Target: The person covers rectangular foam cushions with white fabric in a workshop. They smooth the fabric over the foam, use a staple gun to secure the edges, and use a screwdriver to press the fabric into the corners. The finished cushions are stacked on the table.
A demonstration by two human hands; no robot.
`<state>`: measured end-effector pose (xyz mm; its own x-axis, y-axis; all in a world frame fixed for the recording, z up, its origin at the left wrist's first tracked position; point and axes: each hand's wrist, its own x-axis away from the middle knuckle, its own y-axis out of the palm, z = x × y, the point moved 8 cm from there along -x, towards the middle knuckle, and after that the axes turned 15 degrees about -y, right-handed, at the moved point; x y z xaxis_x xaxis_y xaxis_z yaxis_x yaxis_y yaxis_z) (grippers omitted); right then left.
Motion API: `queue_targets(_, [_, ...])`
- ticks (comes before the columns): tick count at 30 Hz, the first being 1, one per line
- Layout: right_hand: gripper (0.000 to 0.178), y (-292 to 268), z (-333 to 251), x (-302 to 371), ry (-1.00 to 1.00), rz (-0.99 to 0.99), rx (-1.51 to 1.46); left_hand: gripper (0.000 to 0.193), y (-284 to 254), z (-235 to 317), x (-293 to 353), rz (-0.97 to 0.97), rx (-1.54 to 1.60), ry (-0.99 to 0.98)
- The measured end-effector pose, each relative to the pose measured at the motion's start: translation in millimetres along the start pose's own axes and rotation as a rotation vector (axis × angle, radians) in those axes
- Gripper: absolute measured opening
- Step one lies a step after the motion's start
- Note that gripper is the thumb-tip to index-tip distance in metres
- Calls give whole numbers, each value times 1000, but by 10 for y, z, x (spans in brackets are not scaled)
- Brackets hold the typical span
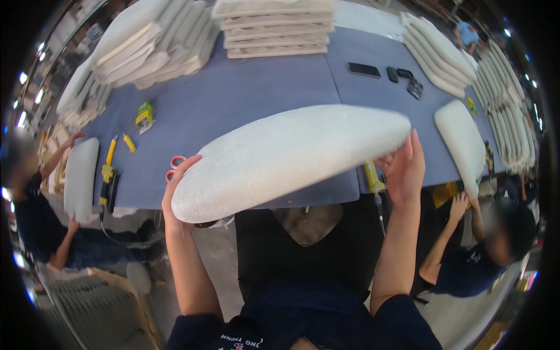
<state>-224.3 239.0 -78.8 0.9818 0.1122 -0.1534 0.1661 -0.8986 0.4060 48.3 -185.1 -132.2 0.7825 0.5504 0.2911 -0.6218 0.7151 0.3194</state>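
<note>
A long, rounded cushion covered in off-white woven fabric is held up over the table's near edge, tilted so its right end sits higher. My left hand wraps round its left end, the fingers partly hidden by the cushion. At the narrower right end, my right hand grips from the side and below. Red-handled scissors lie on the table just beyond my left hand. Close to my right hand is a yellow power tool with a cord hanging down.
Cushion stacks line the blue-grey table's far side. A phone, a small yellow-green box and another yellow tool lie there. Co-workers at left and right each handle a cushion. A slatted crate stands lower left.
</note>
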Motion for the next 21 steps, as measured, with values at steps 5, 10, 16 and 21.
queue_targets(5, [75, 374, -87, -33, -96, -42, -11, 64, 382, 107, 299, -6, 12, -29])
queue_targets(10, [82, 111, 95, -6, 38, -96, -48, 67, 291, 150, 187, 14, -4, -37])
queue_targets(16, [82, -62, 424, 584, 93, -44, 83, 57, 77, 156, -432, 142, 56, -123])
queue_targets(21, [52, 201, 211, 1140, -239, -595, 902, 58, -960, 23, -840, 423, -802, -22])
